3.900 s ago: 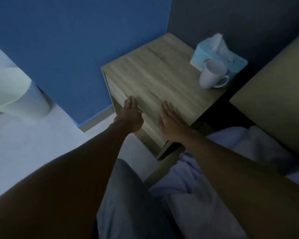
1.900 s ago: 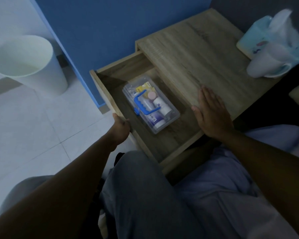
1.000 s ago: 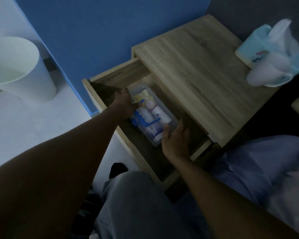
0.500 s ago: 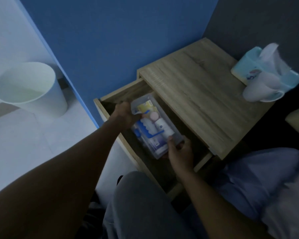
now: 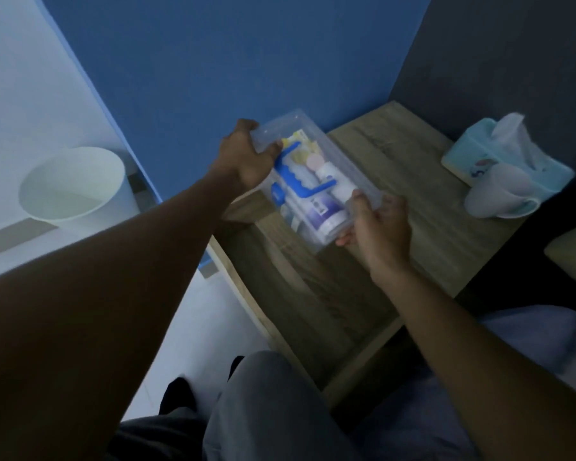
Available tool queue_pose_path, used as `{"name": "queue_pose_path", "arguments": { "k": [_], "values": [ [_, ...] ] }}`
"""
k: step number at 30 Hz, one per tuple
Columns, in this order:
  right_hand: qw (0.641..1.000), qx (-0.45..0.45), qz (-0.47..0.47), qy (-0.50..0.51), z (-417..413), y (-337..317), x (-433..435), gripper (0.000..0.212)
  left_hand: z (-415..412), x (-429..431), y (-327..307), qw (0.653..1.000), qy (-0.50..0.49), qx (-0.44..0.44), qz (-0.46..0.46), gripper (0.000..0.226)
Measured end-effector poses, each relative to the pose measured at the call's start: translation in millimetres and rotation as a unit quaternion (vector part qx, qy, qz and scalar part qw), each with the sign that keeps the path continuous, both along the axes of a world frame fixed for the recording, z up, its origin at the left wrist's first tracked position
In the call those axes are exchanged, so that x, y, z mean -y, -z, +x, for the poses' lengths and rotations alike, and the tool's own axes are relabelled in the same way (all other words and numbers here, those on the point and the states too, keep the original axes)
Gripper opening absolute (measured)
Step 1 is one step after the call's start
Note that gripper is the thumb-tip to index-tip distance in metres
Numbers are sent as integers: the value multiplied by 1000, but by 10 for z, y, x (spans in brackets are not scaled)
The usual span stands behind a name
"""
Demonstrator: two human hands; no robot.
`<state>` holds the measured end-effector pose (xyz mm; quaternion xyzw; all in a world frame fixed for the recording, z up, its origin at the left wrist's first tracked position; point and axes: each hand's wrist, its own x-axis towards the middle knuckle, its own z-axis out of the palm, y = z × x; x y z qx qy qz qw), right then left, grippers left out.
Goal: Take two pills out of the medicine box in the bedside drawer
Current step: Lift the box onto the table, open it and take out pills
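**Medicine box held in both hands above the open drawer**

Looking down from the head camera, the clear plastic medicine box (image 5: 313,181) is off the drawer floor and held in the air between two bare hands, tilted, with one end over the nightstand top (image 5: 413,181) and the other over the open drawer (image 5: 306,294). The left hand (image 5: 245,158) clasps the far end of the box, fingers curled over its rim and thumb on the lid. The right hand (image 5: 378,227) grips the near end, thumb pressed on the lid and fingers wrapped beneath. The lid is on, and a blue handle (image 5: 300,181) lies flat across it. Through the clear plastic show a white bottle (image 5: 335,179), a purple-labelled bottle (image 5: 320,211), a pink round piece and some yellow packaging; no single pill can be made out.

The drawer stands pulled out from the nightstand, its wooden floor bare and dark beneath the box. At the far right of the nightstand top sits a light blue tissue box (image 5: 469,161), with a white mug (image 5: 499,194) lying on its side just in front of it. On the pale floor to the left, beside the blue wall (image 5: 230,54), stands a white bin (image 5: 70,184). The person's grey-trousered knee (image 5: 270,410) fills the lower edge.
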<state>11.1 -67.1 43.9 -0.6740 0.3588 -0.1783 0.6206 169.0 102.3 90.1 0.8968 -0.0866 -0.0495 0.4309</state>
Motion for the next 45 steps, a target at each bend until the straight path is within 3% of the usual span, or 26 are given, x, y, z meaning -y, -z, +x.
{"name": "queue_pose_path", "arguments": {
  "k": [5, 15, 26, 32, 36, 41, 45],
  "values": [
    [998, -6, 26, 49, 190, 55, 386, 61, 191, 335, 55, 997, 46, -62, -19, 66],
    [995, -8, -88, 42, 324, 242, 669, 67, 465, 688, 349, 993, 108, -57, 5, 69],
    [999, 8, -39, 14, 441, 322, 696, 71, 553, 789, 300, 988, 121, -86, -33, 59],
    [999, -8, -41, 0, 422, 330, 662, 70, 486, 719, 284, 985, 147, -47, 83, 69],
    [999, -36, -40, -7, 411, 265, 645, 72, 345, 571, 318, 989, 106, -83, 57, 72],
    [966, -59, -250, -9, 216, 271, 545, 90, 97, 451, 545, 991, 52, -122, 18, 61],
    [903, -102, -408, -85, 193, 168, 527, 93, -99, 572, 632, 957, 9, -226, -183, 47]
  ]
}}
